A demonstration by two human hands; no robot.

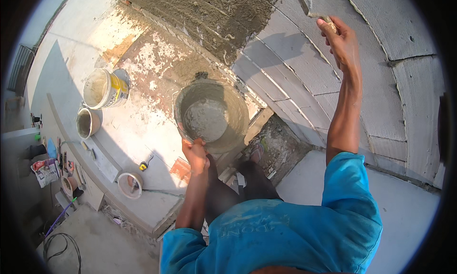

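My left hand (195,156) is closed on the near rim of a large round mortar bucket (237,113), tilted a little toward me. Wet grey mortar (205,119) lies in its bottom and is smeared up its inner wall. Raised at the upper right, my right hand (339,39) wraps round the handle of a trowel (328,24). Its metal neck and part of the blade show against the grey block wall (304,79); the rest of the blade is hard to make out. Wet mortar coats the wall's far left part (214,21).
Left of the mortar bucket stand a white-and-yellow pail (115,89), a smaller bucket (88,123) and a small white tub (130,185). A yellow tape measure (143,166) lies on the slab. Several hand tools (71,167) and a black cable (62,245) are at far left.
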